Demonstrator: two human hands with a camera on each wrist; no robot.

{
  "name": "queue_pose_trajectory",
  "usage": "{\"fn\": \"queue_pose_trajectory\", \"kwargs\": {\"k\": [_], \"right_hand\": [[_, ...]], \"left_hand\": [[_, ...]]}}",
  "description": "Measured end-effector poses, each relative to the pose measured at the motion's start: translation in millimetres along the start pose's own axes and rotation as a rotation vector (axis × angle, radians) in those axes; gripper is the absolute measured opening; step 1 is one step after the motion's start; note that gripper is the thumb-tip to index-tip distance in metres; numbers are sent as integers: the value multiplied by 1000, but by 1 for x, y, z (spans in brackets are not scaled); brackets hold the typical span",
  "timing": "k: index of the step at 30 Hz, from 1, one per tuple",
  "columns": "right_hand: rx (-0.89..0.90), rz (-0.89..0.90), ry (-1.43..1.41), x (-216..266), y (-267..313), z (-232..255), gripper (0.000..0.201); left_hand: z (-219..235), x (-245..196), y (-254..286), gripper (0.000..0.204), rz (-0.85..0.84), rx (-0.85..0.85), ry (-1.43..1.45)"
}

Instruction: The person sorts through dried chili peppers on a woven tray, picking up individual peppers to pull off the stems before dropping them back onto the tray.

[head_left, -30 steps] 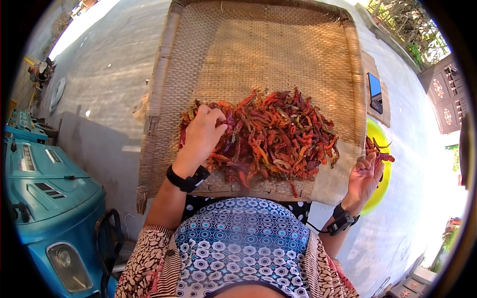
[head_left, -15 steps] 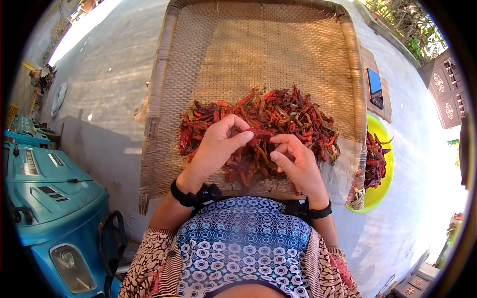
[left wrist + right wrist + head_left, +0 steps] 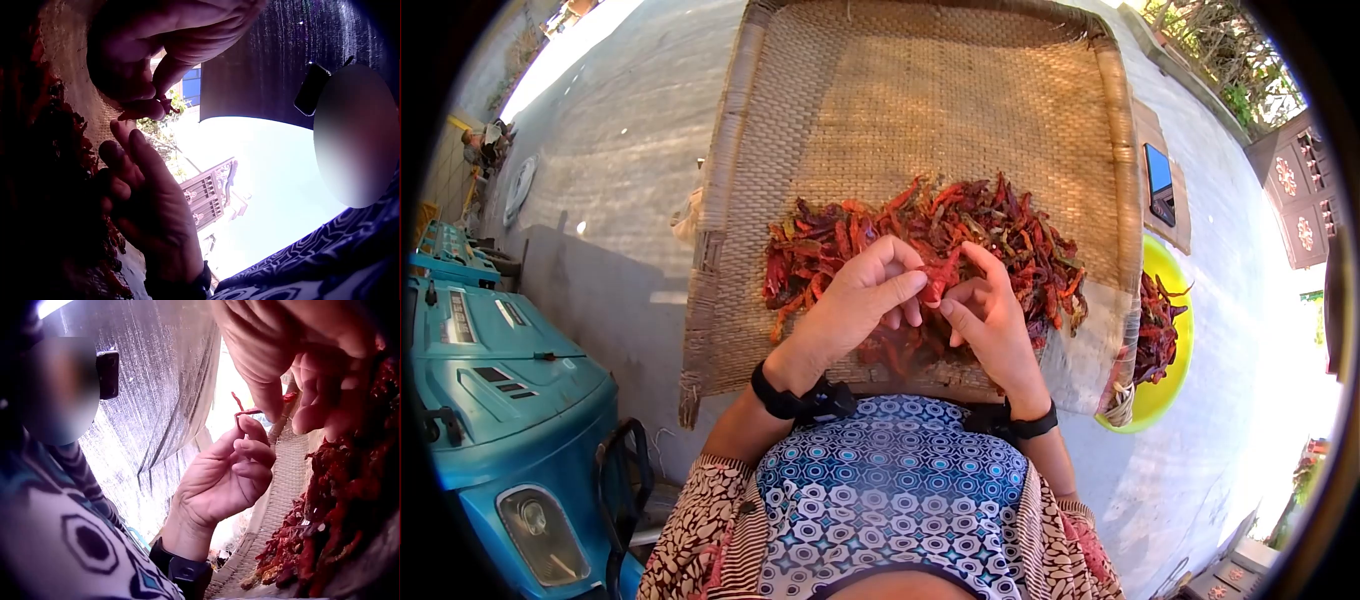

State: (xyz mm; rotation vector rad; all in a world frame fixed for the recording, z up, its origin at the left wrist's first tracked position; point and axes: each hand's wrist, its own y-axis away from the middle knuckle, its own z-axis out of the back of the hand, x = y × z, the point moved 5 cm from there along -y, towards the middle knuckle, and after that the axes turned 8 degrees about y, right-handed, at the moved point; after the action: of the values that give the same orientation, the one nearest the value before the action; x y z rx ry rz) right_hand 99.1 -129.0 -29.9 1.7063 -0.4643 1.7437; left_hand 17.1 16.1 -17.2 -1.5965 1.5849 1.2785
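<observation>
In the head view my left hand (image 3: 855,300) pinches a dried red chili pepper (image 3: 941,272) between thumb and forefinger. From the other side my right hand (image 3: 992,315) holds the pepper's right end at the tips of its thumb and forefinger, its other fingers bent. Both hands are over a heap of dried chili peppers (image 3: 1030,235), on a woven tray (image 3: 940,100). Seen from the right wrist, a thin forked stem (image 3: 239,411) sticks out from the left fingertips (image 3: 248,428). In the left wrist view the right hand (image 3: 159,203) is just below the left hand (image 3: 169,37).
Right of the tray, a yellow-green basin (image 3: 1165,400) holds more dried chili peppers (image 3: 1157,330). Behind it a phone (image 3: 1160,180) lies on a board. A blue vehicle (image 3: 520,400) stands at the left, and the tray's raised rim (image 3: 1120,130) runs along its sides.
My right hand has come from the basin, where it was among peppers, to the front of my body. My left hand has lifted a pepper from the heap and moved right to meet it.
</observation>
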Motion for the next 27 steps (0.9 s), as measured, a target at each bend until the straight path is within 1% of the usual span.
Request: {"fn": "queue_pose_trajectory", "kwargs": {"k": [1, 4, 5, 6, 8, 11, 12, 13, 16, 18, 19, 22, 24, 26, 27], "right_hand": [[-57, -17, -54, 1, 0, 2, 55], [40, -39, -82, 7, 1, 7, 51], [132, -49, -61, -1, -2, 9, 44], [111, -21, -109, 1, 0, 10, 40], [73, 38, -204, 6, 6, 11, 33], [47, -1, -262, -4, 7, 16, 21], [70, -9, -252, -5, 9, 18, 19], [91, -17, -240, -7, 12, 21, 17], [146, -34, -206, -6, 23, 22, 13], [156, -31, -200, -9, 26, 23, 13], [84, -9, -203, -8, 25, 28, 14], [-270, 77, -323, -9, 26, 64, 17], [-465, 151, -494, -17, 36, 103, 20], [-530, 325, -711, -26, 45, 142, 23], [-517, 365, -851, -38, 51, 164, 27]], "left_hand": [[-1, -2, 1, 11, 1, 14, 4], [-5, -4, 4, 9, 1, 73, 21], [-5, -4, 4, 9, -3, 101, 30], [-7, -4, 4, 8, -7, 130, 39], [-7, -3, 3, 7, 34, 83, -45], [-5, 1, 2, 6, 68, 43, -99], [-4, 3, 1, 6, 75, 37, -107], [-1, 3, 1, 7, 43, -27, -170], [6, 9, -4, 9, -55, -55, -253], [7, 9, -6, 12, -84, -84, -340], [8, 9, -6, 14, -98, -98, -383], [37, -15, -7, 18, -242, -315, -772], [67, -23, -7, 25, -216, -465, -993], [93, -24, -9, 28, -181, -588, -1195], [100, -26, -10, 29, -162, -650, -1295]]}}
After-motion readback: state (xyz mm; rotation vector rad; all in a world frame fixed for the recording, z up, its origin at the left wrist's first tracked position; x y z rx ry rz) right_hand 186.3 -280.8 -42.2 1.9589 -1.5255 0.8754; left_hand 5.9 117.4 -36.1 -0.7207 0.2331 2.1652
